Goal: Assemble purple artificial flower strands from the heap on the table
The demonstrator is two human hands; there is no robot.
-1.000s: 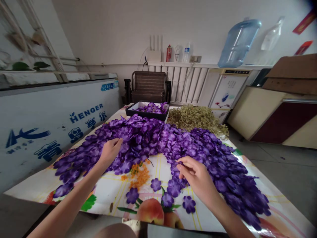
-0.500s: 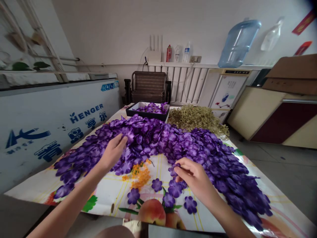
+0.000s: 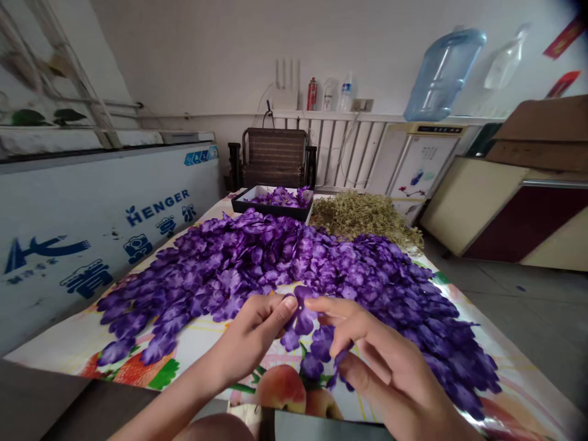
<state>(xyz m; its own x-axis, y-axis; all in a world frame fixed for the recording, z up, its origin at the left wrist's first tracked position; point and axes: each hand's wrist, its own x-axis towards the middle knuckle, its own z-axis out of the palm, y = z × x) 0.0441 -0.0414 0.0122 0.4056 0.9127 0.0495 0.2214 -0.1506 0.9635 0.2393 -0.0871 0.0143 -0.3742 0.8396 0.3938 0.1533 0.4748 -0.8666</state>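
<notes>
My left hand (image 3: 264,321) pinches a large purple artificial flower (image 3: 304,311) between thumb and fingers over the near middle of the table. My right hand (image 3: 376,349) is just beside it, its index fingertip reaching the flower's upper right petal. Between the right thumb and a bent finger a smaller, darker purple flower (image 3: 339,366) is held, partly hidden. Below the hands, loose small purple flowers (image 3: 313,365) lie on the patterned tablecloth (image 3: 202,343). A wide heap of purple flowers (image 3: 261,239) spreads behind both hands. The orange pieces are mostly covered by my left hand.
At the table's far end stands a black-edged tray (image 3: 275,211) holding purple flowers. Dried greenish stems (image 3: 367,214) are piled to its right. A chair (image 3: 274,156) is behind the table, a white chest freezer (image 3: 92,226) on the left, and a cabinet (image 3: 514,214) on the right.
My left hand has come from the heap toward the near middle, bringing a large purple flower. My right hand has moved nearer and slightly down, still with a small flower.
</notes>
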